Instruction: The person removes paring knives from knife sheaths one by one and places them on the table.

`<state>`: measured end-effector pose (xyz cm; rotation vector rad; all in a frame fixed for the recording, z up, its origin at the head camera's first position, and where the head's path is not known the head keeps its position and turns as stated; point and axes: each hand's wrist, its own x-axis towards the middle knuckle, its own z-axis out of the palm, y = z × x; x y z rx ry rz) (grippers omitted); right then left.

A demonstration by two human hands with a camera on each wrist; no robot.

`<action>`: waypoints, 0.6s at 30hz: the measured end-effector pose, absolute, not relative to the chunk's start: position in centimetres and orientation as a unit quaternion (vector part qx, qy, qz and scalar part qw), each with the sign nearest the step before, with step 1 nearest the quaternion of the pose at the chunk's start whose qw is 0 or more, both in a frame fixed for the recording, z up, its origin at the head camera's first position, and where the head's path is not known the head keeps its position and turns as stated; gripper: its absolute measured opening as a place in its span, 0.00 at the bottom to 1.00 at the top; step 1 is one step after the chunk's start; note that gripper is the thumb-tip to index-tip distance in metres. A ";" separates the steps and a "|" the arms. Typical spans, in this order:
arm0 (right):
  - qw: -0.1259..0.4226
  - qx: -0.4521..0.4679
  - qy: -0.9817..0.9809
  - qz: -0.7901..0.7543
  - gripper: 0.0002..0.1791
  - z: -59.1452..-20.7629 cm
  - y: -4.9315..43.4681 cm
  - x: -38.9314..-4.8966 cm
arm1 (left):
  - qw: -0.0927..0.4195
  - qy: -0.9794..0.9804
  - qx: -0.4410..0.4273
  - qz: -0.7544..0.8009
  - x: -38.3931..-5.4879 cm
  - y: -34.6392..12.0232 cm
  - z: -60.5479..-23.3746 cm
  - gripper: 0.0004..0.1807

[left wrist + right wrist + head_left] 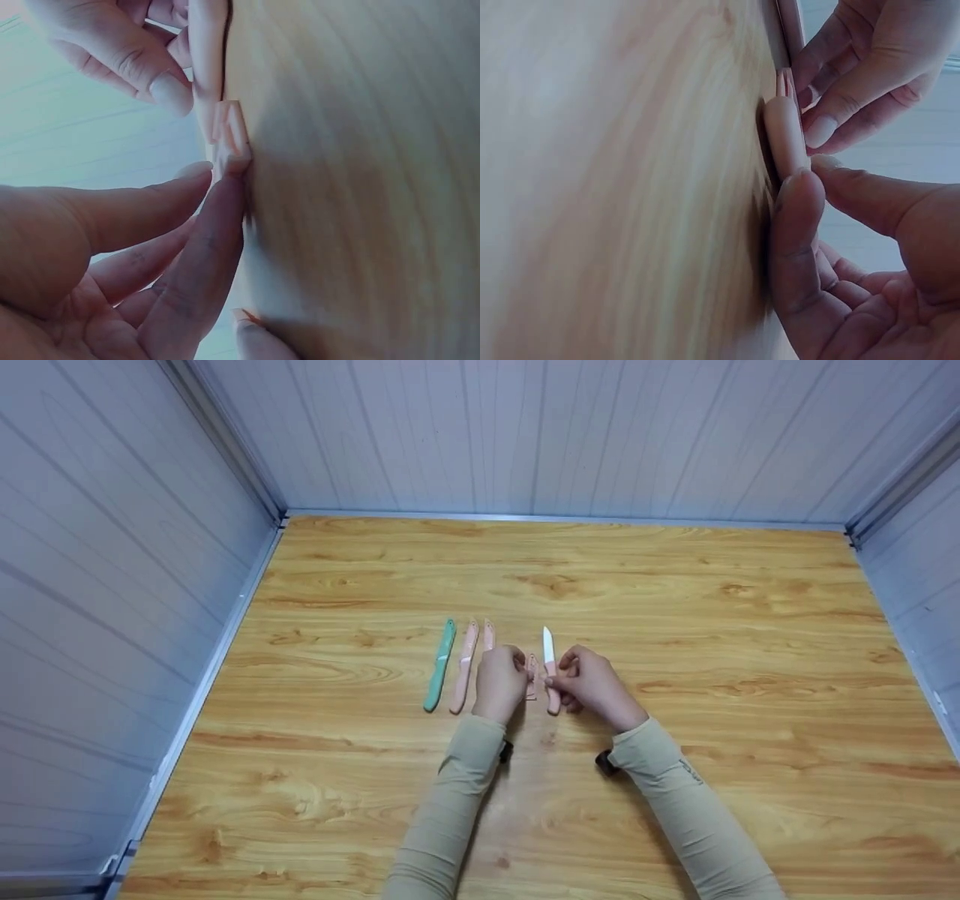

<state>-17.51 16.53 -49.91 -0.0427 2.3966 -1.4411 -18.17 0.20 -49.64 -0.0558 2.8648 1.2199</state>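
Observation:
My left hand (501,682) pinches a pink knife sheath (532,682) between thumb and index finger. In the left wrist view, the open end of the sheath (231,127) points away from those fingers. Just to its right, a small knife (549,649) with a white blade and pink handle lies with its blade toward the back wall. My right hand (598,684) pinches this knife by the handle. In the right wrist view, the rounded handle (784,135) sits close over the tabletop, right beside the sheath.
Left of my hands lie a teal knife (440,667) and a pink knife (465,666), side by side. Another pink knife (489,634) is partly hidden by my left hand. Pale panel walls (480,435) enclose the wood-grain table (375,570) at the back and sides.

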 end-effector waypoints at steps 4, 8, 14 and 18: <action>0.163 -0.016 0.846 -0.508 0.16 -49.8 16.8 -17.3 | 0.003 0.920 -0.008 0.391 -17.8 0.1 -49.2 0.07; 0.150 -0.026 0.855 -0.496 0.13 -49.6 17.1 -17.1 | 0.002 0.919 -0.004 0.394 -17.4 0.0 -48.6 0.08; 0.130 -0.036 0.870 -0.474 0.11 -49.1 17.4 -16.8 | -0.002 0.919 0.016 0.393 -17.0 -0.3 -47.5 0.10; 0.112 -0.047 0.880 -0.460 0.10 -48.8 17.5 -16.6 | -0.011 0.917 0.029 0.397 -16.9 -0.6 -47.0 0.09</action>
